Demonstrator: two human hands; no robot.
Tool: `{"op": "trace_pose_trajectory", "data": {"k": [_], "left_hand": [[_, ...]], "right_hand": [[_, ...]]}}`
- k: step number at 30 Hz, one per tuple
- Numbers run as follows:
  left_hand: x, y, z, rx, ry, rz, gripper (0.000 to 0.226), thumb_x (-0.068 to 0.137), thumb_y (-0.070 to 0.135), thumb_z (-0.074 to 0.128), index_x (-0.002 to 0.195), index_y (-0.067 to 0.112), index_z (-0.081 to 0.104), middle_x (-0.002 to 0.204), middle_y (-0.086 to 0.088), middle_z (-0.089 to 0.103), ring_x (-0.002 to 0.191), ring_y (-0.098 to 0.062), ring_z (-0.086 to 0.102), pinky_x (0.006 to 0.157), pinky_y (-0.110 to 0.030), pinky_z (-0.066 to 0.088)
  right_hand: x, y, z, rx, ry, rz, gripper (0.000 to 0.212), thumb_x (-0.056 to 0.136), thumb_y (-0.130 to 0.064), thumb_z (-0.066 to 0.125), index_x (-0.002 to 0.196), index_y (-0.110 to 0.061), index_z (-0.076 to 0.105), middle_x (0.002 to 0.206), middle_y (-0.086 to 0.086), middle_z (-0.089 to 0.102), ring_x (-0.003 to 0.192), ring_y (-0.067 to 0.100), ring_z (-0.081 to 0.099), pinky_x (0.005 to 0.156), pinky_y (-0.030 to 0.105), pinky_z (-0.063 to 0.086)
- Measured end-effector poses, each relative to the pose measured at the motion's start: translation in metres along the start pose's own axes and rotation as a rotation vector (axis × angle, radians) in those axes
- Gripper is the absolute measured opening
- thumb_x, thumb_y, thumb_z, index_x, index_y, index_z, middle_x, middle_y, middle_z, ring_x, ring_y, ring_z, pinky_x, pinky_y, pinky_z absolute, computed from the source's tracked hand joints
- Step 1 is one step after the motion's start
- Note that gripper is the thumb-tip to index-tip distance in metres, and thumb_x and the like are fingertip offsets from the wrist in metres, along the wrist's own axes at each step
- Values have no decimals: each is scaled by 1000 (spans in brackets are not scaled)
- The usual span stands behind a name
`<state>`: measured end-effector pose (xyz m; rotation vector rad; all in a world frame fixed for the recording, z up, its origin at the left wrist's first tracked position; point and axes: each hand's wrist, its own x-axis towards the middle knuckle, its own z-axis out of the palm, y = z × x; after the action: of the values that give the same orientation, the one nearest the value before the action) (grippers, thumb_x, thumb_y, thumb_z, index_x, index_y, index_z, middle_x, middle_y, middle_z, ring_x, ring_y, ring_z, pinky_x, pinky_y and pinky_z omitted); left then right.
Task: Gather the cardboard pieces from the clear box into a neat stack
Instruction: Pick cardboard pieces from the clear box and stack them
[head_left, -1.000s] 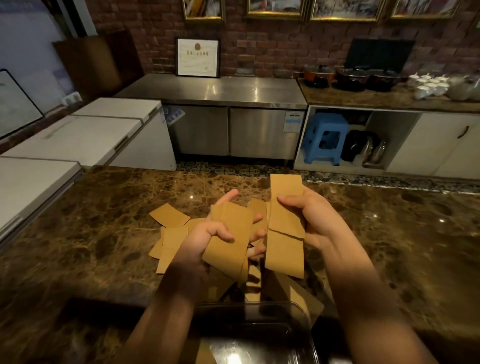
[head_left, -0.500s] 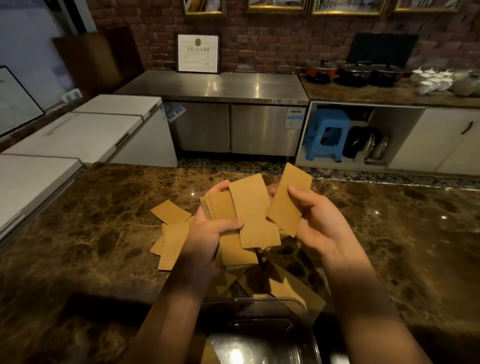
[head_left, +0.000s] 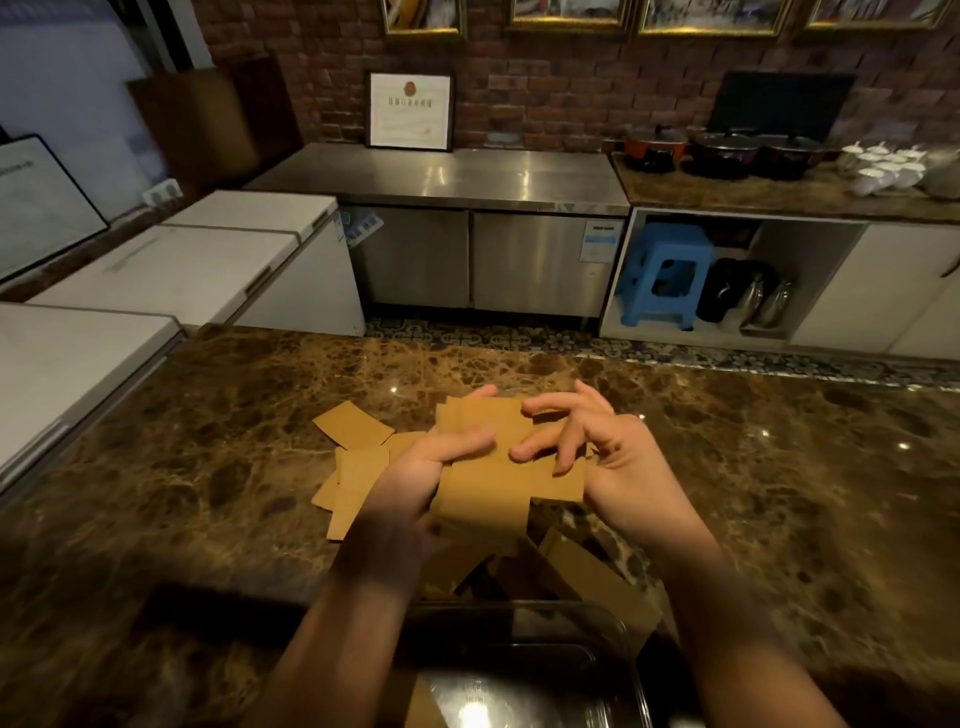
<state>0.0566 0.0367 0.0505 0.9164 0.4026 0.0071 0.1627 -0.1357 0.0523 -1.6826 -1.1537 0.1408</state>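
Clear plastic box (head_left: 571, 670) at bottom centre of frame, on the dark brown marble worktop (head_left: 208, 467). Glare on its floor; one brown cardboard edge shows inside at the bottom edge, rest of the contents can't be made out.

Brown rectangular cardboard pieces (head_left: 485, 467): a loose, uneven sheaf held mid-frame above the worktop. Left hand (head_left: 415, 473) grips it from the left, thumb across the front face, fingers behind. Right hand (head_left: 597, 447) is on the sheaf's right side, fingers spread and curled over the top sheets, fingertips touching the card; whether it actually grips can't be told. Pieces are not aligned, corners stick out lower right.

More loose cardboard (head_left: 353, 457) lies flat and overlapping on the worktop left of the hands. Another few pieces (head_left: 587, 577) lie below the hands, between them and the box, one reaching the box's far right corner.

Room: red brick wall, framed certificate (head_left: 410, 110) leaning on a stainless steel counter (head_left: 441, 176) at upper centre. White chest freezers (head_left: 197, 260) at left. Blue plastic stool (head_left: 665, 275) in an open cabinet at right, dark pots (head_left: 727, 150) above it.
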Motion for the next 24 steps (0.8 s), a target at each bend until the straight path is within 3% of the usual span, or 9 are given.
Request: {"op": "trace_pose_trajectory", "data": {"k": [2, 5, 8, 11, 14, 16, 19, 22, 24], "left_hand": [[1, -2, 0, 59, -37, 44, 64, 67, 16, 77, 122, 45, 67, 132, -14, 64, 105, -41, 70, 72, -47, 59], [2, -7, -2, -230, -161, 143, 68, 72, 6, 66, 134, 35, 60, 137, -26, 59, 115, -47, 64, 82, -50, 57], [2, -8, -1, -376, -158, 230, 63, 72, 2, 62, 131, 25, 61, 124, -27, 67, 101, -40, 70, 76, -50, 58], [4, -8, 5, -339, -36, 239, 53, 77, 8, 65, 128, 23, 61, 114, -23, 72, 81, -33, 71, 67, -47, 58], [3, -11, 9, -261, 10, 205, 44, 83, 30, 66, 127, 25, 61, 116, -17, 74, 81, -29, 73, 65, -45, 60], [3, -10, 12, -193, 42, 119, 46, 81, 45, 64, 125, 29, 61, 114, -12, 75, 83, -28, 75, 67, -45, 62], [7, -9, 11, -190, 87, 59, 48, 78, 51, 65, 120, 28, 65, 111, -14, 76, 80, -29, 74, 63, -43, 61], [7, -15, 17, -211, 43, -8, 46, 77, 55, 63, 109, 25, 77, 107, -17, 77, 88, -32, 76, 60, -45, 62], [9, -21, 20, -328, 22, -9, 49, 80, 54, 63, 119, 26, 73, 111, -19, 75, 96, -35, 74, 63, -47, 61]], "right_hand": [[-1, 0, 0, 117, 29, 67, 49, 71, 23, 70, 65, -24, 61, 111, -17, 76, 130, 10, 55, 118, 34, 30], [1, -2, -6, 368, 315, 253, 41, 85, 9, 68, 82, -32, 71, 112, -10, 76, 115, 17, 67, 91, 31, 58], [4, 0, -10, 693, 425, 567, 25, 94, -14, 65, 118, -19, 67, 109, 6, 78, 103, 25, 74, 86, 45, 60], [7, -3, -8, 880, 389, 743, 24, 99, -14, 57, 121, -9, 65, 109, 16, 76, 102, 30, 74, 80, 43, 63], [9, -9, -2, 952, 427, 738, 22, 102, -10, 51, 118, -8, 66, 109, 17, 76, 103, 30, 73, 80, 43, 63], [8, -11, -1, 925, 383, 686, 24, 102, -10, 50, 121, -10, 65, 107, 14, 77, 101, 29, 74, 78, 43, 63], [6, -12, 1, 898, 285, 641, 30, 99, -16, 55, 128, -8, 61, 113, 20, 74, 105, 39, 71, 87, 56, 57], [3, -16, 22, 393, 238, 623, 32, 94, -29, 67, 122, -13, 67, 104, 0, 78, 100, 21, 73, 83, 39, 61], [-1, -15, 44, -13, 218, 576, 40, 92, -46, 65, 121, -20, 66, 116, -11, 65, 116, 16, 57, 93, 27, 48]]}}
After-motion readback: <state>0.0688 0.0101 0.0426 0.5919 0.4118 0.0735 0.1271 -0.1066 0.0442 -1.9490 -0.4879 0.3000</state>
